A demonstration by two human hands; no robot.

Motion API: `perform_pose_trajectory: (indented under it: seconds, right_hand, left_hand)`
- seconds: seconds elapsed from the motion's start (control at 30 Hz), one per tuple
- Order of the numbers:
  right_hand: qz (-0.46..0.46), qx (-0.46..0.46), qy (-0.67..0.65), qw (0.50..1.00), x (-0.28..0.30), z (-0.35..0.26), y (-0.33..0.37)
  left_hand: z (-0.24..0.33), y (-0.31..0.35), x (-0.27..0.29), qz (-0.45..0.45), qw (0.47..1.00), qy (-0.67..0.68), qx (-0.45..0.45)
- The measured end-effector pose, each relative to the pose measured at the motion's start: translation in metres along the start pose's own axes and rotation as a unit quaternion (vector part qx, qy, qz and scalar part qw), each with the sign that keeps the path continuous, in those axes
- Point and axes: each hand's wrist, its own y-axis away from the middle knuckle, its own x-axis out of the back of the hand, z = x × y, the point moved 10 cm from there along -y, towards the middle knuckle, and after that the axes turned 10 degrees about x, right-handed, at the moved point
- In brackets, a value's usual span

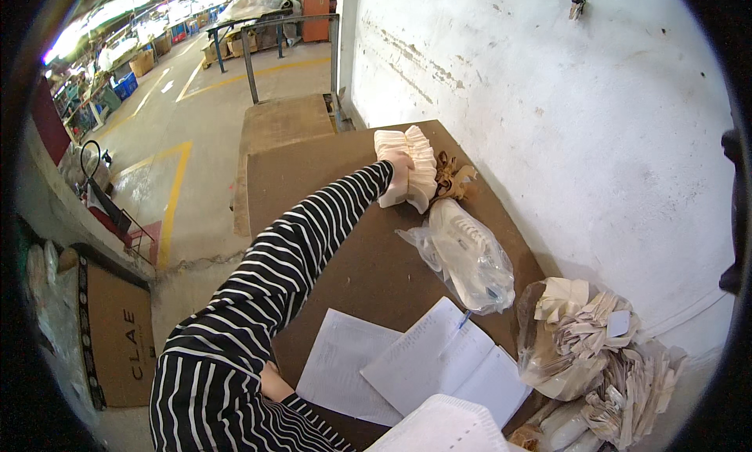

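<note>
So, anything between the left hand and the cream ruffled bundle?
Nothing visible: the left hand is on the cream ruffled bundle. The brown curled pieces lie just right of the bundle, not in between.

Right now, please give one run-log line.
Left hand: on cream ruffled stack | right hand: partly hidden by striped sleeve | papers: on table

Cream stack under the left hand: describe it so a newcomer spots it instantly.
Find the brown table beside the white wall. At its far end, the left hand is on the cream stack. It is ruffled and pale, unlike the curled brown bundle to its right, and unwrapped, unlike the clear bag nearer the viewer.
</note>
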Motion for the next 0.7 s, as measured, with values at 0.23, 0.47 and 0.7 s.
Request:
perform_pose_trajectory:
  seconds: [0.23, 0.47, 0.7]
  right_hand:
    - [0.021, -0.004, -0.005, 1.0, 0.044, 0.008, 0.0]
    - [0.066, 0.004, -0.03, 0.997, 0.04, -0.008, 0.005]
    - [0.137, -0.064, -0.085, 0.985, 0.063, 0.007, 0.027]
  left_hand:
    - [0.071, 0.068, 0.056, 0.076, 0.985, 0.145, -0.054]
    - [0.122, 0.147, 0.091, -0.13, 0.96, 0.142, -0.205]
    - [0.278, 0.303, -0.021, -0.16, 0.893, -0.01, -0.421]
